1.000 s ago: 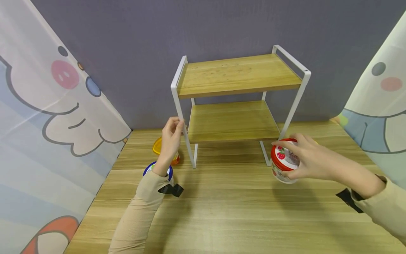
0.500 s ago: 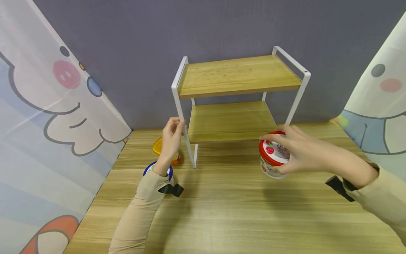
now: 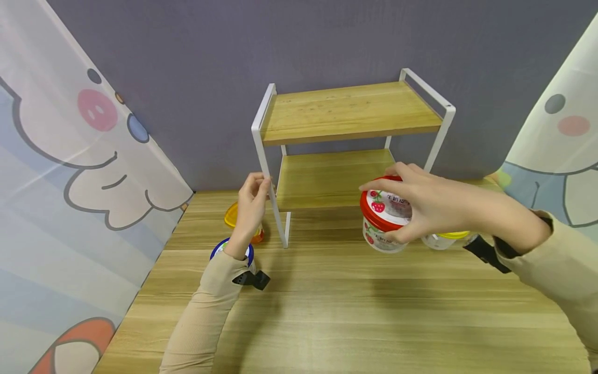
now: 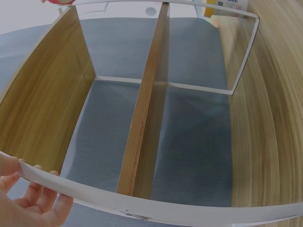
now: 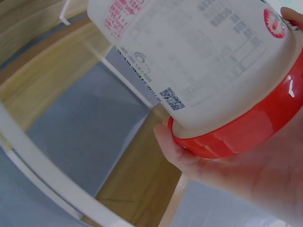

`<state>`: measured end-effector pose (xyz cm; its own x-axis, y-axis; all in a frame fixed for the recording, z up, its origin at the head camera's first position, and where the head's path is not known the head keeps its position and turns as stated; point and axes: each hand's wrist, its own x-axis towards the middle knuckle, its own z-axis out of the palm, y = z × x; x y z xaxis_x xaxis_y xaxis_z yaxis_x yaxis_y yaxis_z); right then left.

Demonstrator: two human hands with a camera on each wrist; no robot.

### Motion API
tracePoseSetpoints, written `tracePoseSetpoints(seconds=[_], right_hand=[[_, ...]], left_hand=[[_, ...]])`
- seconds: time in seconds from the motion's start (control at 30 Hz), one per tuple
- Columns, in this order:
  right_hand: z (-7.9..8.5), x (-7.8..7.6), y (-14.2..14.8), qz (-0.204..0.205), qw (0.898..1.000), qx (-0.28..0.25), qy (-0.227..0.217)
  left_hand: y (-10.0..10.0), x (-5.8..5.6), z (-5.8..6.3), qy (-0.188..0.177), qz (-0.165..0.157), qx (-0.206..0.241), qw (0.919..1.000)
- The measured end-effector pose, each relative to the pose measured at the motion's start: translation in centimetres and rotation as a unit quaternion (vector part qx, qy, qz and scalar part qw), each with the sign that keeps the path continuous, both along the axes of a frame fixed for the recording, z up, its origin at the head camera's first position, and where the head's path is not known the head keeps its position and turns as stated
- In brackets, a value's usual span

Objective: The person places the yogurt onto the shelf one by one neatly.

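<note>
My right hand [image 3: 418, 200] grips a white tub [image 3: 380, 236] by its red lid [image 3: 376, 215]; strawberries are printed on lid and side. The tub is held upright in the air, before the right part of the lower shelf [image 3: 336, 179]. In the right wrist view the tub's label [image 5: 199, 52] faces the camera, and thumb and fingers curl at the lid's rim. My left hand [image 3: 254, 202] holds the front left post of a two-tier rack [image 3: 350, 111] with white metal frame; the left wrist view shows fingers [image 4: 42, 198] curled round that white bar.
Left of the rack, partly behind my left arm, stand a blue-lidded tub [image 3: 219, 249] and a yellow-lidded container [image 3: 231, 214]. A yellow-lidded tub [image 3: 439, 241] sits on the wooden table [image 3: 327, 322] under my right forearm. A grey wall [image 3: 327, 41] rises behind the rack.
My right hand has carried the red-lidded tub leftward and slightly up, from beside the rack's right post to before the lower shelf. A yellow-lidded tub came into view. My left hand stayed put.
</note>
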<state>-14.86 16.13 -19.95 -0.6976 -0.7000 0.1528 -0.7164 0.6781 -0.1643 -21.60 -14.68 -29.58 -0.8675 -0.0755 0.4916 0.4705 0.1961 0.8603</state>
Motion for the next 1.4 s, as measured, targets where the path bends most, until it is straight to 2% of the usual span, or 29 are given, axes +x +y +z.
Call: tracePoseSetpoints(seconds=[0.27,0.53,0.87,1.03,1.27,1.4], right_hand=[[1.5,-0.5,-1.2,0.007,1.000,-0.004,0.007],[3.6,-1.0,-2.8,0.005,1.000,-0.005,-0.012],[6.6,-2.0,-4.5,0.022,0.999,-0.012,-0.032],[8.2,-2.6,-5.4,0.029,0.999,-0.015,-0.041],[10.4,-3.2,-6.7,-0.002,1.000,0.001,-0.031],[11.5,-3.8,-7.3,0.003,0.999,0.003,-0.032]], left_hand=[[0.1,0.1,0.3,-0.015,-0.001,0.011,0.9998],[0.9,1.7,2.0,-0.017,0.009,-0.003,0.9998],[0.0,-0.1,0.1,-0.009,-0.001,0.010,0.9999],[0.1,-0.1,-0.1,-0.003,-0.002,0.007,1.0000],[0.1,-0.1,-0.1,0.002,0.007,0.001,1.0000],[0.1,-0.2,-0.2,-0.001,0.010,-0.002,0.9999]])
